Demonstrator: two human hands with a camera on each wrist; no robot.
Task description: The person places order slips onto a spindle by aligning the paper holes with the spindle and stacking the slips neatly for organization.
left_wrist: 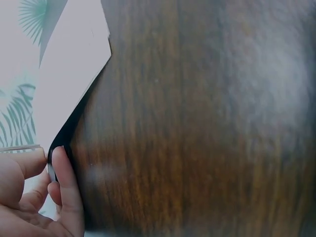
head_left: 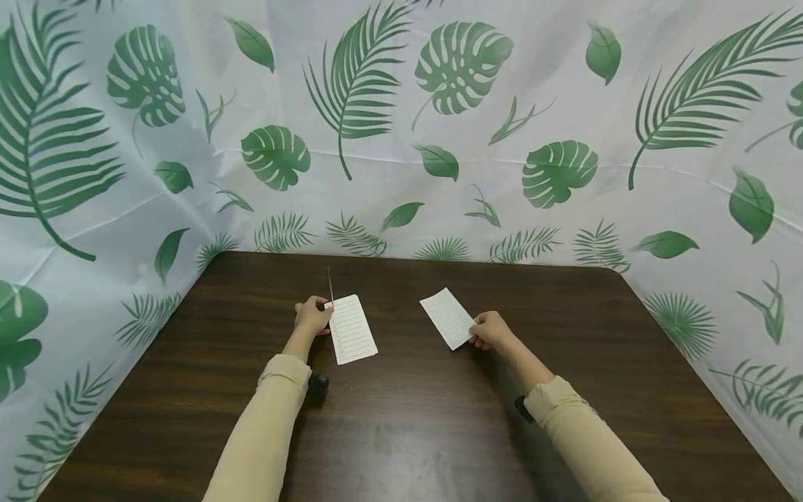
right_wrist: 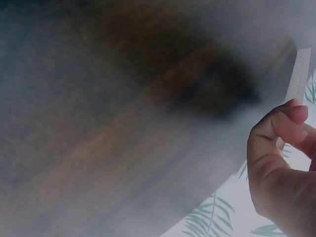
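My left hand (head_left: 312, 315) pinches the left edge of a small stack of white lined cards (head_left: 353, 331), which is tilted up off the table. In the left wrist view, fingertips sit on both sides of the edge of the stack (left_wrist: 74, 69). A thin thing (head_left: 330, 284), seen nearly edge-on, sticks up from beside the left thumb. Farther right, my right hand (head_left: 492, 330) holds another white lined card (head_left: 448, 318) by its lower right corner. The right wrist view shows curled fingers (right_wrist: 281, 128) gripping this card (right_wrist: 299, 74), seen almost from its edge.
Both hands work over a dark brown wood-grain table (head_left: 401, 418). Behind it and along the sides hangs a white cloth (head_left: 389, 188) printed with green leaves. Dark wrist straps show at the left wrist (head_left: 318, 385) and the right cuff (head_left: 523, 409).
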